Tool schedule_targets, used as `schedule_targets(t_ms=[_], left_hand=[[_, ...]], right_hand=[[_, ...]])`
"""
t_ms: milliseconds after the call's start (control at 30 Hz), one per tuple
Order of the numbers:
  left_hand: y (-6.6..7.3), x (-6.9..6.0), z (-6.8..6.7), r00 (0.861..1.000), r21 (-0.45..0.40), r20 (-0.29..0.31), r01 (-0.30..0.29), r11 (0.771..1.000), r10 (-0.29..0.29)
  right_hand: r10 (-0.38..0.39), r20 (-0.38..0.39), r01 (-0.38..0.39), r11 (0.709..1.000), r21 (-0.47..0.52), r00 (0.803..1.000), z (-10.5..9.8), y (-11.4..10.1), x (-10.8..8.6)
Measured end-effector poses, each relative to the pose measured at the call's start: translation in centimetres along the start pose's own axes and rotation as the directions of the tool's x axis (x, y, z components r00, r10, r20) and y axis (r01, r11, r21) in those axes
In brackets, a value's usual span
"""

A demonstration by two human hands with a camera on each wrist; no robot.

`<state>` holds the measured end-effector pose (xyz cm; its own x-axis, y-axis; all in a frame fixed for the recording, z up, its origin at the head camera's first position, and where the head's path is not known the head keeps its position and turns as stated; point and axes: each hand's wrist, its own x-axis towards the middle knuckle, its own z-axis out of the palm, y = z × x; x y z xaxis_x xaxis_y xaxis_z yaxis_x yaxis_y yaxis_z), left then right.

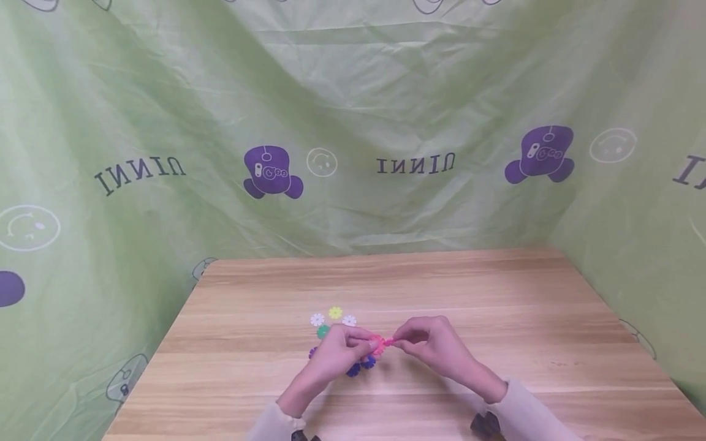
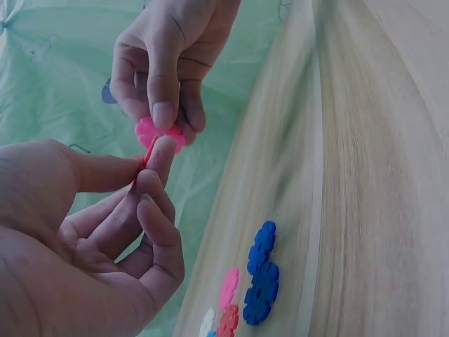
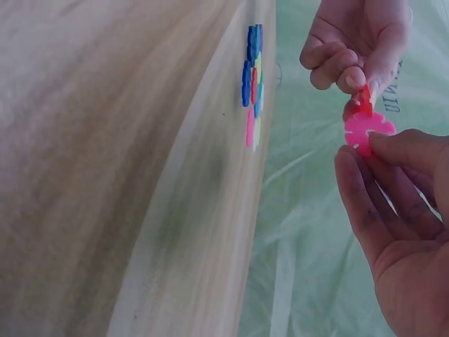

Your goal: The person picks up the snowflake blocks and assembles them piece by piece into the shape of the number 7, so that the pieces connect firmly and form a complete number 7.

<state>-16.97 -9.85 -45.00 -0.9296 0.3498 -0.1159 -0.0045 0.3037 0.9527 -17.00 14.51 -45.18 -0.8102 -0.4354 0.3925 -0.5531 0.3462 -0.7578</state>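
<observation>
My left hand pinches a red notched flower disc between thumb and fingertips, just above the table. Facing it, my right hand pinches a pink notched flower disc by its edge. The two discs meet at an angle, edge to edge; whether their notches are locked together I cannot tell. Below the left hand lie more discs: blue ones, a pink one and a red one. A green disc shows beside the left fingers, and part of the group is hidden behind that hand.
White discs and a yellow disc lie on the wooden table beyond the left hand. A green printed cloth hangs behind the table and along both sides. Dark objects show beneath the sleeves.
</observation>
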Motion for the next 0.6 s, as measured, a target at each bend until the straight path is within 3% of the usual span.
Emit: schedule_targets(t_ms=[433,600], left_hand=[[0.44,0.17,0.15,1.000,-0.109,-0.019,0.008,0.994,-0.010],[0.35,0.04,0.23,0.999,-0.116,-0.032,0.039,0.993,-0.043]], right_hand=[[-0.029,-0.056,0.025,0.997,-0.071,0.998,0.53,-0.25,0.34],[-0.035,-0.053,0.032,0.998,-0.057,0.998,0.80,-0.33,0.30]])
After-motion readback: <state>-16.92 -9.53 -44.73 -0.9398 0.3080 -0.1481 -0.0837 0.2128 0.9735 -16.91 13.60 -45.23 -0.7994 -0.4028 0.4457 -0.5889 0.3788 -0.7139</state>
